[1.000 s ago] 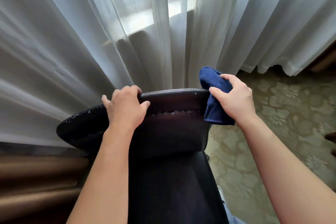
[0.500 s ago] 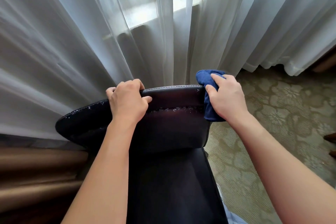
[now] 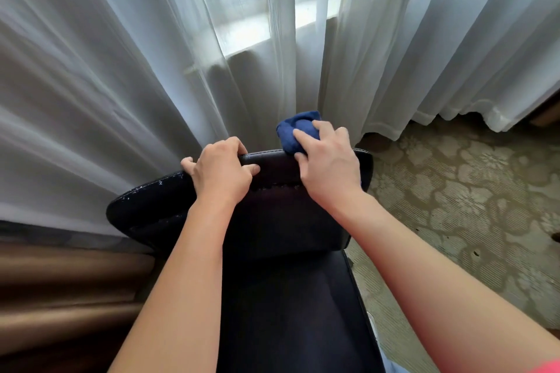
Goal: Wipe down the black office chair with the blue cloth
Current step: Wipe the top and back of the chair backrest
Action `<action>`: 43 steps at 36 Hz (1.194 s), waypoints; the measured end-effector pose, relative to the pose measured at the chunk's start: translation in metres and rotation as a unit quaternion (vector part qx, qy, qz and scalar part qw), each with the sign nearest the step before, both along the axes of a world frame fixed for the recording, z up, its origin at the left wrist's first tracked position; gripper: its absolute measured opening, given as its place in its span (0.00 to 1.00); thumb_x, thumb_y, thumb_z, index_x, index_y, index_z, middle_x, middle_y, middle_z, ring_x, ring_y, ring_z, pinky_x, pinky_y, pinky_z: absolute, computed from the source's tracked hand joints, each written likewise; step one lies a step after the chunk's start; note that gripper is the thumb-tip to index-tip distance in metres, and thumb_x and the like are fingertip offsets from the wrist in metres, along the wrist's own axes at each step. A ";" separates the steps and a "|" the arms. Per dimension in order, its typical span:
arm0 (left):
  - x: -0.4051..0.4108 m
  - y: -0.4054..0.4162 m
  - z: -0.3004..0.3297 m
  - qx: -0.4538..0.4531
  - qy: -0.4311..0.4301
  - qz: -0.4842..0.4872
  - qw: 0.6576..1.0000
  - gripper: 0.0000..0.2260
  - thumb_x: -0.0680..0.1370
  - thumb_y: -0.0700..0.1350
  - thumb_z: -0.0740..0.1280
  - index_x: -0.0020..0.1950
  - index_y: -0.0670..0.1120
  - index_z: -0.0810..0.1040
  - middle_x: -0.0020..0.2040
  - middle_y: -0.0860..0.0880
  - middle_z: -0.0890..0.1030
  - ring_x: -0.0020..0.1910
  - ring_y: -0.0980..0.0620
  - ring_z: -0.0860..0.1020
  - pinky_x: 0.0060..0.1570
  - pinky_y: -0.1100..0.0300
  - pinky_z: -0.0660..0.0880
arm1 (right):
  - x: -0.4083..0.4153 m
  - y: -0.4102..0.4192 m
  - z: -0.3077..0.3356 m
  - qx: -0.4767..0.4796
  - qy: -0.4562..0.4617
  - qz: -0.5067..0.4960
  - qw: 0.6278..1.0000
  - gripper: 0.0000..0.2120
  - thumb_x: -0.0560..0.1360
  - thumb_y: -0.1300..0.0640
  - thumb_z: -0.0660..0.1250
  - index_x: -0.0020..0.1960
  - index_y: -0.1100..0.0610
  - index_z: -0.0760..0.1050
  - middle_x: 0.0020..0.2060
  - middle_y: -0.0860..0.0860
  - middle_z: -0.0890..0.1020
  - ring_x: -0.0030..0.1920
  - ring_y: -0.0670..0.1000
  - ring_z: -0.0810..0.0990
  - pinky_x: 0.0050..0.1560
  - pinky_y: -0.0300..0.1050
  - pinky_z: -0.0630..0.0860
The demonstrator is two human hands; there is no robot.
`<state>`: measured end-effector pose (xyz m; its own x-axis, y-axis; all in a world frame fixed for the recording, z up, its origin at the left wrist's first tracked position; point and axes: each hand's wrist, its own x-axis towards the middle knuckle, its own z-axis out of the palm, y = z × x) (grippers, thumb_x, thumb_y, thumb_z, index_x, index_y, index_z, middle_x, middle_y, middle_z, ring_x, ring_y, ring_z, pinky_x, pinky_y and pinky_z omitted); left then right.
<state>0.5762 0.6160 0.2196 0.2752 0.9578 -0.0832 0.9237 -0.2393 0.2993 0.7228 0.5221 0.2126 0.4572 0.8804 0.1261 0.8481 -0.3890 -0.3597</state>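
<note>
The black office chair (image 3: 288,221) fills the lower middle of the view, seen from behind its backrest, with white flaking along the worn top edge. My left hand (image 3: 222,172) grips the top edge of the backrest left of centre. My right hand (image 3: 327,166) presses the bunched blue cloth (image 3: 295,130) onto the top edge just right of my left hand. Most of the cloth is hidden under my fingers.
Sheer white curtains (image 3: 151,54) hang right behind the chair and touch its back. Patterned beige carpet (image 3: 469,191) spreads out to the right. A brown drape or panel (image 3: 60,281) lies at the lower left.
My right hand has slid the blue cloth from the backrest's right corner leftward along the top edge, closer to my left hand. The left hand kept its grip.
</note>
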 end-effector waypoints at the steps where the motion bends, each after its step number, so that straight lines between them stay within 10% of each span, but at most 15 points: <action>1: -0.001 0.000 0.000 -0.011 -0.001 0.010 1.000 0.13 0.73 0.57 0.75 0.51 0.54 0.77 0.48 0.55 0.79 0.57 0.48 0.76 0.67 0.40 0.63 | 0.003 -0.002 0.000 0.008 0.009 0.001 1.000 0.15 0.78 0.53 0.66 0.65 0.49 0.76 0.67 0.53 0.72 0.58 0.57 0.70 0.47 0.50 0.75; 14: 0.000 -0.004 0.004 -0.005 0.007 0.009 1.000 0.14 0.73 0.57 0.75 0.53 0.54 0.78 0.46 0.55 0.77 0.57 0.48 0.77 0.65 0.47 0.64 | 0.070 -0.058 -0.021 0.035 0.133 -0.160 0.977 0.21 0.78 0.54 0.67 0.71 0.52 0.73 0.66 0.55 0.74 0.67 0.59 0.72 0.65 0.53 0.70; 34: 0.003 0.001 -0.002 0.010 0.013 0.013 1.000 0.14 0.72 0.57 0.76 0.54 0.55 0.81 0.49 0.53 0.83 0.59 0.48 0.77 0.65 0.49 0.64 | -0.004 0.004 0.001 -0.017 -0.018 -0.036 0.999 0.10 0.77 0.58 0.66 0.57 0.55 0.77 0.58 0.56 0.73 0.56 0.58 0.69 0.38 0.47 0.67; 43: -0.009 0.001 0.004 0.007 0.018 -0.014 1.000 0.14 0.73 0.58 0.74 0.55 0.56 0.80 0.52 0.52 0.83 0.60 0.48 0.76 0.68 0.43 0.62 | -0.041 0.025 0.010 -0.014 0.013 0.042 0.999 0.14 0.78 0.54 0.65 0.63 0.50 0.76 0.65 0.51 0.71 0.60 0.56 0.68 0.42 0.47 0.70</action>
<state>0.5674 0.6175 0.2235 0.2985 0.9511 -0.0798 0.9266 -0.2687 0.2633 0.6823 0.5470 0.2231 0.3850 0.9185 0.0900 0.8685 -0.3275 -0.3721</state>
